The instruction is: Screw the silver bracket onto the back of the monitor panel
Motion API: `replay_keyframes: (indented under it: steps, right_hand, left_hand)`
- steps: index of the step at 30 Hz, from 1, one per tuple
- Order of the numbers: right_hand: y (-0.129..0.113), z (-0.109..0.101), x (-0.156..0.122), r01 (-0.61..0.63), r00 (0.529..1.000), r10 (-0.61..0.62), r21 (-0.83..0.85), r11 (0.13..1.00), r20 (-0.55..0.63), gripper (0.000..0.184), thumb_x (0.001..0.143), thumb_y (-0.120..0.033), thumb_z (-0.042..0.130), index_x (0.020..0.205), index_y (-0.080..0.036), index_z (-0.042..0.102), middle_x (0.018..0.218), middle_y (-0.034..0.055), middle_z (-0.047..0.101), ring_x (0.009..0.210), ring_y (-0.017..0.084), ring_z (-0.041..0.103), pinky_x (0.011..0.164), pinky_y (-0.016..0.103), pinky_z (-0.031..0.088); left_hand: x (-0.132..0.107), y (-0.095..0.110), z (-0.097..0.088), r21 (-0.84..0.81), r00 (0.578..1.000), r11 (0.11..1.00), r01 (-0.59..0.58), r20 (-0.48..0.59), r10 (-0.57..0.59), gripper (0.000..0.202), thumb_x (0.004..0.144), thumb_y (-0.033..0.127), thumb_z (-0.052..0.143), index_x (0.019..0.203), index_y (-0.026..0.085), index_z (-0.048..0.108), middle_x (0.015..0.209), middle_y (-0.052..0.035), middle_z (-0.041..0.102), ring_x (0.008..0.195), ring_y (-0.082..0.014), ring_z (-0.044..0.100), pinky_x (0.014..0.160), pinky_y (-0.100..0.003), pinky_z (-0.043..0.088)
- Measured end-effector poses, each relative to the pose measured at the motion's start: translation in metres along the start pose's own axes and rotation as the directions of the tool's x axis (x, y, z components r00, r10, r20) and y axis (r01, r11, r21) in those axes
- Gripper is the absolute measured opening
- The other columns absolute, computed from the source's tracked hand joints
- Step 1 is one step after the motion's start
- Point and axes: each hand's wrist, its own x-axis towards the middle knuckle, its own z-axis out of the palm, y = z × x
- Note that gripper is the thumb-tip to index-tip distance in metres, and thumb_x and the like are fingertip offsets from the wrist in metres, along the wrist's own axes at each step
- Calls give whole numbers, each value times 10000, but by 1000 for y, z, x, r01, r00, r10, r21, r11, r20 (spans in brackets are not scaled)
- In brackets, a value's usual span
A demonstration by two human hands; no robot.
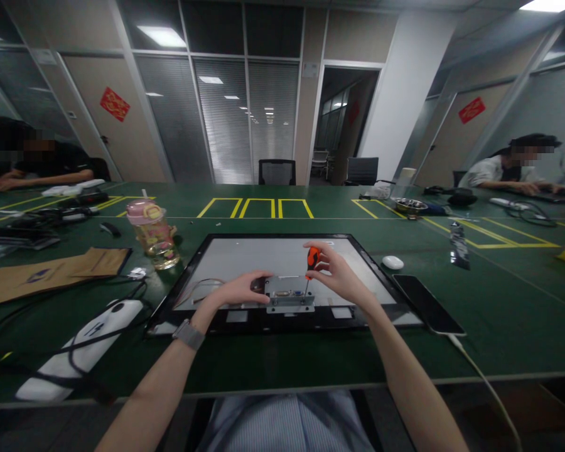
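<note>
My right hand (332, 270) grips an orange and black screwdriver (313, 258), held nearly upright. Its thin shaft points down at the right side of a metal bracket (289, 302) with video ports along it. On the left end of that bracket, my left hand (245, 287) rests with thumb and fingers apart, steadying its edge. Both hands are over the back of a flat display panel (245, 251) with a black frame, lying flat on the table. Thin wires (202, 285) run across the panel left of my left hand. The screwdriver's tip is too small to make out clearly.
Left of the panel stand a pink-lidded drink cup (153, 233), a brown paper bag (61, 273) and a white power strip (82, 351) with black cables. To the right lie a phone (428, 304) on a white cable and a white earbud case (392, 262). Co-workers sit at both far sides.
</note>
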Motion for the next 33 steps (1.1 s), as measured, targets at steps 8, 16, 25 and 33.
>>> replay_keyframes:
  steps: [8, 16, 25, 33]
  right_hand:
    - [-4, 2, -2, 31, 998, -37, 89, 996, 59, 484, 798, -124, 507, 1230, -270, 344, 997, 39, 538, 887, 161, 590, 828, 395, 511]
    - [3, 1, 0, 2, 1000, -3, 8, 1000, 8, 451, 792, -177, 558, 1208, -292, 425, 935, 17, 514, 824, 154, 564, 734, 338, 548]
    - [11, -6, 4, 56, 941, -51, 6, 998, -335, 577, 824, -216, 515, 1337, -304, 267, 976, 45, 545, 887, 189, 577, 756, 360, 530]
    - [43, -15, 5, -109, 986, -2, -663, 741, -164, 374, 794, -91, 483, 1141, -197, 573, 983, 120, 635, 973, 288, 562, 848, 451, 447]
  left_hand:
    - [0, 0, 0, -14, 1000, 1000, -16, 2, 17, 711, 660, 490, 681, 1282, 227, 459, 1343, -60, 477, 1222, -263, 442, 1052, -372, 324]
    - [-1, -1, 1, -13, 1000, 1000, -9, -8, 9, 702, 662, 485, 677, 1285, 250, 456, 1346, -50, 477, 1224, -267, 444, 1049, -377, 326]
    - [0, -2, 1, -10, 1000, 1000, -10, -4, 10, 709, 663, 501, 674, 1288, 247, 456, 1351, -57, 473, 1219, -273, 447, 1046, -376, 327]
    - [0, -4, 1, 13, 1000, 1000, 2, 0, -2, 713, 665, 518, 663, 1290, 251, 449, 1372, -49, 452, 1241, -273, 426, 1066, -384, 304]
